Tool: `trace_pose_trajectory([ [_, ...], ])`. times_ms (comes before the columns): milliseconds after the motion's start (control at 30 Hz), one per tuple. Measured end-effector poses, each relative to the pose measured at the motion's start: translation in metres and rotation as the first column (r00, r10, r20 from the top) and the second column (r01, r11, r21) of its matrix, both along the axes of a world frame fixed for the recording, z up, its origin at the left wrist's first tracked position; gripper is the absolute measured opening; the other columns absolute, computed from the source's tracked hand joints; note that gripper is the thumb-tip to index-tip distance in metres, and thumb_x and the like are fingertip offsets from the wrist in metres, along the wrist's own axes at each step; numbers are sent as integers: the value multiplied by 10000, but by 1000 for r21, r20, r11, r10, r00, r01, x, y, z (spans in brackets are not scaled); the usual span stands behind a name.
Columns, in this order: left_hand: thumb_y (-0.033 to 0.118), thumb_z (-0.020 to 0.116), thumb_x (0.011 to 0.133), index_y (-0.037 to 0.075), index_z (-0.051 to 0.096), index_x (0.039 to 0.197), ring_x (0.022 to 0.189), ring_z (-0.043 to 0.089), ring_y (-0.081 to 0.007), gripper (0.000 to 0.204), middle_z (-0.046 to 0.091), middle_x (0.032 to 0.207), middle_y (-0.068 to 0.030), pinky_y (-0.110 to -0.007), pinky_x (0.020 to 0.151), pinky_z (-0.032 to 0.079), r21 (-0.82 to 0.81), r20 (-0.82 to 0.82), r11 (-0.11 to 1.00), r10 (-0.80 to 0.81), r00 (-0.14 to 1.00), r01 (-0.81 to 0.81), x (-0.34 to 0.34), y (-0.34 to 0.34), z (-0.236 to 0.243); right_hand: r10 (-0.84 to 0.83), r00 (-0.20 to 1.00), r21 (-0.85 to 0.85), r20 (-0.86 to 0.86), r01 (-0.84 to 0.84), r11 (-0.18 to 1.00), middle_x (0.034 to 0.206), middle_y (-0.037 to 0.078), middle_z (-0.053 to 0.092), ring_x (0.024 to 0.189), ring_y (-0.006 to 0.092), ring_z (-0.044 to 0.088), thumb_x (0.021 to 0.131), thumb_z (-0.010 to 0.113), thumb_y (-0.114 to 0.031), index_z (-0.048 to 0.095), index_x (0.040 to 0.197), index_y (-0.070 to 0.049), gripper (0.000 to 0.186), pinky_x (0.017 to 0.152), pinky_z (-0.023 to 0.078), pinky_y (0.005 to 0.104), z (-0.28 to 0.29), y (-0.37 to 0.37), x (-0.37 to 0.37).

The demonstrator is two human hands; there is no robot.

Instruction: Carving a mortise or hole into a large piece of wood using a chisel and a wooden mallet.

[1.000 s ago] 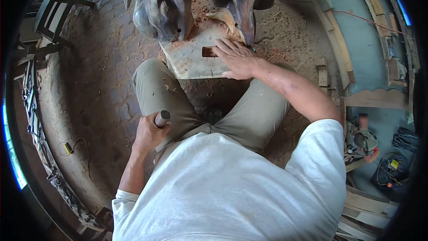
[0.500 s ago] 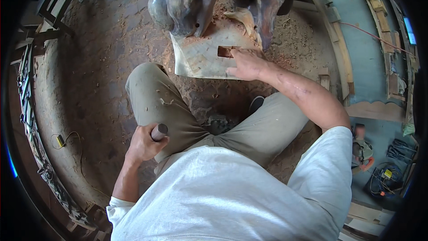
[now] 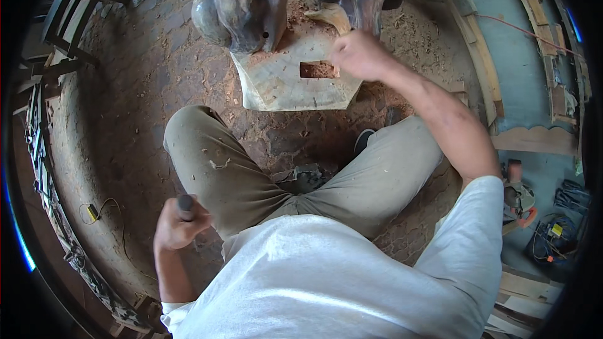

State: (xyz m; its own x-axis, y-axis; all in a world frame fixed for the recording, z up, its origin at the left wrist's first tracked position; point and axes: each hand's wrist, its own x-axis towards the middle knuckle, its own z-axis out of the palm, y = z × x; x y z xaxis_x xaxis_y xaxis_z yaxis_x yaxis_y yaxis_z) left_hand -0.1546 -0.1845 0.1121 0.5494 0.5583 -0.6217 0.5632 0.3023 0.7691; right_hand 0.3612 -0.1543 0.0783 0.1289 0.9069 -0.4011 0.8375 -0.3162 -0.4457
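My left hand (image 3: 178,227) is closed around a dark brown round handle (image 3: 186,204), its end pointing up, beside my left thigh; the rest of the tool is hidden. Over the right side of a pale wooden block (image 3: 282,91), my right hand (image 3: 358,55) is curled closed and slightly blurred. Whatever its fingers may hold is hidden. Just left of that hand, a rectangular hole (image 3: 318,69) is cut in the block's top, with reddish wood bits inside. A carved, polished dark wood piece (image 3: 242,9) rises from the far side of the block.
Wood chips litter the brick floor (image 3: 144,88). A dark slatted wooden frame (image 3: 78,22) stands far left. Timber strips (image 3: 474,44) run along the right. An orange-and-grey power tool (image 3: 520,199) and coiled cables (image 3: 554,238) lie at the right.
My right hand has lifted from the hole and moved right and away from me, its fingers now curled. My left hand has shifted left and lower with the handle. The view has shifted slightly.
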Motion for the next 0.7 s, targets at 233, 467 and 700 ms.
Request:
trace_pose_trajectory([
  [233, 319, 734, 966, -25, 548, 1177, 498, 568, -147, 445, 636, 821, -142, -258, 406, 466, 507, 646, 810, -130, 752, -295, -4, 54, 135, 345, 903, 22, 256, -363, 932, 923, 279, 727, 933, 430, 728, 915, 680, -187, 758, 920, 18, 220, 872, 576, 512, -74, -6, -8],
  [467, 275, 580, 985, 59, 428, 1584, 894, 552, -239, 655, 578, 1294, -224, -435, 851, 444, 543, 749, 814, -360, 556, -205, 99, 96, 163, 218, 927, -190, 304, -166, 968, 1078, 273, 744, 1067, 393, 731, 912, 744, -280, 754, 1065, 34, 350, 905, 591, 484, -39, 1, -26],
  [700, -1, 685, 910, -42, 629, 1004, 687, 704, -199, 116, 720, 1020, -211, -306, 591, 571, 381, 867, 753, -89, 490, -537, 218, 93, 98, -44, 967, -37, 253, 55, 998, 1130, 258, 741, 1092, 367, 733, 893, 771, -322, 742, 1077, 53, 419, 934, 591, 459, -53, -8, -26],
])
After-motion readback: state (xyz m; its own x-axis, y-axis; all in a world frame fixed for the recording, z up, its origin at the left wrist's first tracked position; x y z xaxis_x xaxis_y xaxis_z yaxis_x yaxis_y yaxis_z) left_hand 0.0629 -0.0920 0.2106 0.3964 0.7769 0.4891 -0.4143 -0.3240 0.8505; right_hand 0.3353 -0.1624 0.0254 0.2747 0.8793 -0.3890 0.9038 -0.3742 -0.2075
